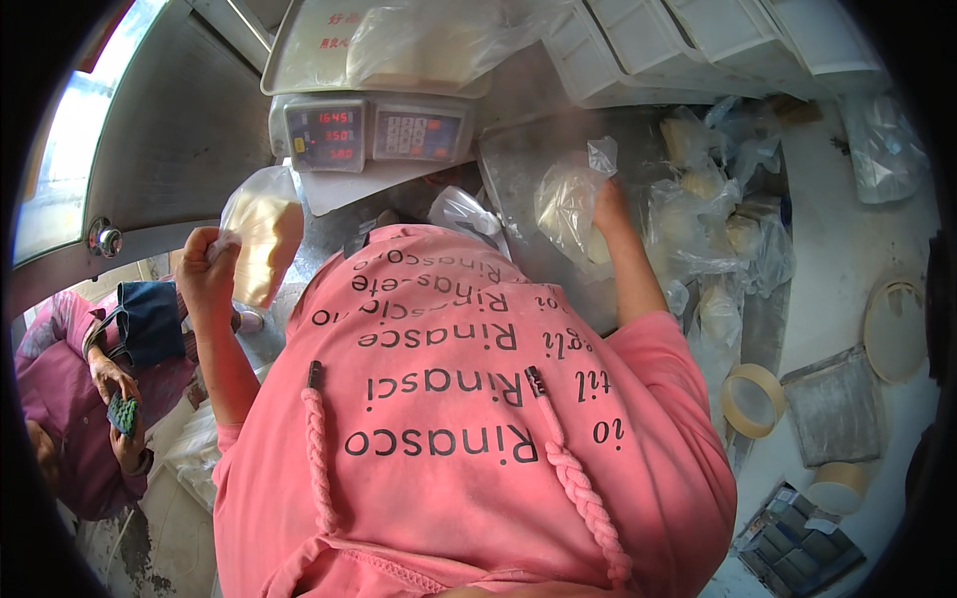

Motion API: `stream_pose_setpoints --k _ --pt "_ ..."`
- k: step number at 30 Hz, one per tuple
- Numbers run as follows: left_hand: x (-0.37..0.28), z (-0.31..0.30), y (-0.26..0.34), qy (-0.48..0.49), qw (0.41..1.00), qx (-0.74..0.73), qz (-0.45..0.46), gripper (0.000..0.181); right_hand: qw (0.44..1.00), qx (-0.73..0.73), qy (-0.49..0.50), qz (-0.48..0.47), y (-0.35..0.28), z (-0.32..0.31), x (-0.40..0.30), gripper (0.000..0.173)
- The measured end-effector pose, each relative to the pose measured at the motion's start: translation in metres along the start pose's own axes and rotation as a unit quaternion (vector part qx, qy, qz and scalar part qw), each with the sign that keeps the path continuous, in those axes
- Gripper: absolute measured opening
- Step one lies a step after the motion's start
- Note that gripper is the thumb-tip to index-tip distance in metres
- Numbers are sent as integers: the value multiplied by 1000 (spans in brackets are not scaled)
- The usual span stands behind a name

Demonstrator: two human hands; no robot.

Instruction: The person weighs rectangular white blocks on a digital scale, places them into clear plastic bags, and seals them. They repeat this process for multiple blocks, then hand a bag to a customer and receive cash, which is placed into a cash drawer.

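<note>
My left hand [209,261] grips the gathered top of a clear plastic bag [263,238] with pale, block-like food in it, held up left of my pink top. On the other side, my right hand [611,206] is at a second clear plastic bag [562,202] with pale contents, over a metal surface [516,161]; its fingers are partly hidden. Ahead stands a digital price scale [374,133] with lit red digits. On the scale's tray [299,71] lies a large plastic bag [419,56] with pale contents.
Several filled plastic bags [699,217] crowd the right side. Stacked white plastic crates [643,45] stand at the top right. Rolls of tape [753,401] lie at the lower right. At the left, beyond a metal panel [179,112], another person [82,418] holds a small green item [123,414].
</note>
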State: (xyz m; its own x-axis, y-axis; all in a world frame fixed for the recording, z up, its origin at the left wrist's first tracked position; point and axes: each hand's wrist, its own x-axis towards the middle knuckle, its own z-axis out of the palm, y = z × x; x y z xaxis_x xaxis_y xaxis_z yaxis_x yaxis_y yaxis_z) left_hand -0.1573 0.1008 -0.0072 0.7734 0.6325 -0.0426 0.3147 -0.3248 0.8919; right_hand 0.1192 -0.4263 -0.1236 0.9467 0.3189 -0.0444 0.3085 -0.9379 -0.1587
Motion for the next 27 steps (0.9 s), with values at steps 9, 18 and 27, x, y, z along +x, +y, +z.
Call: stream_pose_setpoints --k 9,18,27 --pt "-4 2 5 5 1000 20 -4 8 993 -99 -53 -26 -24 -33 -9 29" --pt "1 7 9 -11 1000 -19 -12 9 993 81 -83 -30 34 27 9 31" --pt "-2 9 16 25 999 37 3 9 985 52 -121 115 -45 -83 -22 28"
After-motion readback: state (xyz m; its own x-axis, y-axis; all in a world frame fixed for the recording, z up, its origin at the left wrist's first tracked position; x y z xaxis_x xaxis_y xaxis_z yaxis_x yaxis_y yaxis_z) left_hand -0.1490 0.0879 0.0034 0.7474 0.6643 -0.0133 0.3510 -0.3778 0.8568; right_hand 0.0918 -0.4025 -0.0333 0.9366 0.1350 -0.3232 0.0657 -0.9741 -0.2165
